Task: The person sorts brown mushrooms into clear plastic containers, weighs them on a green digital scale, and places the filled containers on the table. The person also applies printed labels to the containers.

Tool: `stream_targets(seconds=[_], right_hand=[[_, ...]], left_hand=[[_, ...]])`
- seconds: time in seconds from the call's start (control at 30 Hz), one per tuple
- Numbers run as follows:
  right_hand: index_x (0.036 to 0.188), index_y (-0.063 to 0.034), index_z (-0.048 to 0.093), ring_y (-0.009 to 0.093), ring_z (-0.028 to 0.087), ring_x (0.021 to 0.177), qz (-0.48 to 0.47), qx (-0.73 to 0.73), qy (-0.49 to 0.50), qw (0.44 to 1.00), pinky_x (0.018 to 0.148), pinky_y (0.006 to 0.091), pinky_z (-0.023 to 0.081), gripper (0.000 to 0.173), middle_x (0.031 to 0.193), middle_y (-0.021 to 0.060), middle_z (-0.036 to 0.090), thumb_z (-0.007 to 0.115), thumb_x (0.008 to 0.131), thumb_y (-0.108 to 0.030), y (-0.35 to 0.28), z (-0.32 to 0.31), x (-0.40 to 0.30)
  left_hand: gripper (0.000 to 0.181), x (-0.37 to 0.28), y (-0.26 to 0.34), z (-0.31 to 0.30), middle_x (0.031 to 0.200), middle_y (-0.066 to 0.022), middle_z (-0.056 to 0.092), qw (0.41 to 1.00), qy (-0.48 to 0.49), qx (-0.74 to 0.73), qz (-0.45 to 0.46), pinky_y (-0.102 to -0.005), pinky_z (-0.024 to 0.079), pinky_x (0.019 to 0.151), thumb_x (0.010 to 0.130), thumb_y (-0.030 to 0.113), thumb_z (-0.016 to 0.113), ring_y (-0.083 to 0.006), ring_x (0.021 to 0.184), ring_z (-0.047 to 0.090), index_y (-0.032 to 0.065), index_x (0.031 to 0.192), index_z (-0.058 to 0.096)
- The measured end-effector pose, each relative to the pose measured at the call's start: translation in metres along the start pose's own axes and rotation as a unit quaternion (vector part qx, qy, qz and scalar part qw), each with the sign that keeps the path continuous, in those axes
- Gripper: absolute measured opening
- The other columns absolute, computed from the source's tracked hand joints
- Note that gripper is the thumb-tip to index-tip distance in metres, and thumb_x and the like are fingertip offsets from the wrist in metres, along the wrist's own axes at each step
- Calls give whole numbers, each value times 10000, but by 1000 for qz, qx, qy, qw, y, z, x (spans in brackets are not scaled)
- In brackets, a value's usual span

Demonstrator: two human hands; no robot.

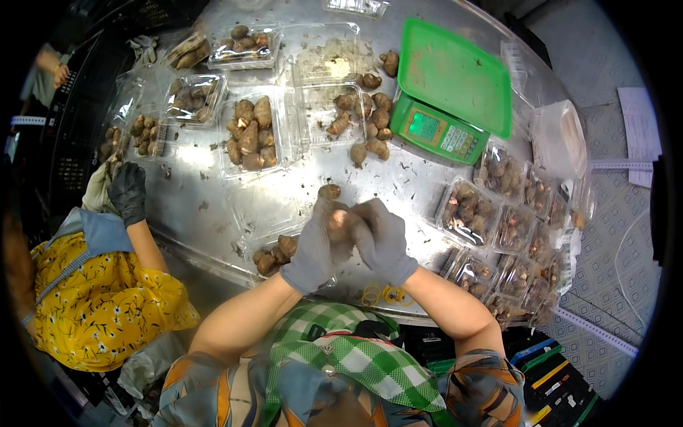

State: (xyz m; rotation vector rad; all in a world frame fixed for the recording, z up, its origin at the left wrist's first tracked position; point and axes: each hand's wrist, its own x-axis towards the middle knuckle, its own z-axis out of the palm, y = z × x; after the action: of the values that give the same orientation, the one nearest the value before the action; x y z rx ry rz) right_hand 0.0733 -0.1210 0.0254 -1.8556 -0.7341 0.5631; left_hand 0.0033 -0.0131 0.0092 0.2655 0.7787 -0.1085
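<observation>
Above the steel table, my left hand point(315, 251) in a grey glove grips a brown taro corm point(339, 224) with a pale spot on its skin. My right hand point(385, 240), gloved alike, closes on the same corm from the other side. Another small corm point(329, 191) shows just beyond my left fingers; whether they touch it I cannot tell. Partly behind my left hand is an open transparent plastic clamshell box point(261, 205), with several corms point(275, 256) in its near half.
A green digital scale point(453, 80) stands beyond my right hand, loose corms point(380, 118) beside it. Filled boxes point(469, 213) are stacked at right; an open filled box point(249, 133) lies ahead. Yellow rubber bands point(392, 294) lie near the edge. A co-worker's gloved hand point(128, 192) is at left.
</observation>
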Motion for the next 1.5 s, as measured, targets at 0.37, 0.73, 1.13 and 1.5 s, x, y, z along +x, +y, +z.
stream_targets(seconds=[0.37, 0.73, 1.13, 1.5], right_hand=[[1023, -84, 559, 336, 562, 905, -92, -398, -122, 905, 746, 424, 475, 301, 996, 140, 557, 624, 732, -127, 57, -28, 111], [996, -65, 629, 205, 594, 763, -64, -259, -176, 948, 662, 315, 464, 263, 766, 83, 614, 572, 747, -129, 50, -3, 177], [1002, 30, 576, 41, 497, 591, 101, 304, -49, 946, 516, 190, 410, 254, 782, 39, 588, 429, 795, 23, 9, 0, 85], [997, 15, 444, 120, 529, 656, 10, 214, -56, 975, 584, 256, 451, 186, 758, 80, 541, 454, 816, -28, 13, 0, 71]], left_hand=[[187, 60, 44, -18, 738, -124, 591, 976, 8, 149, 159, -301, 526, 654, 797, 69, 537, -201, 628, 589, 2, 968, 570], [385, 65, 70, -18, 651, -107, 575, 966, 87, 124, 211, -264, 466, 437, 961, 320, 385, -178, 472, 552, 27, 1198, 462], [263, 54, 60, -4, 910, -49, 544, 919, -54, 253, 296, -246, 454, 716, 971, 266, 404, -107, 794, 513, 19, 975, 496], [269, 47, 68, -3, 837, -93, 566, 767, -27, 482, 424, -296, 461, 669, 950, 239, 388, -166, 744, 563, 1, 956, 513]])
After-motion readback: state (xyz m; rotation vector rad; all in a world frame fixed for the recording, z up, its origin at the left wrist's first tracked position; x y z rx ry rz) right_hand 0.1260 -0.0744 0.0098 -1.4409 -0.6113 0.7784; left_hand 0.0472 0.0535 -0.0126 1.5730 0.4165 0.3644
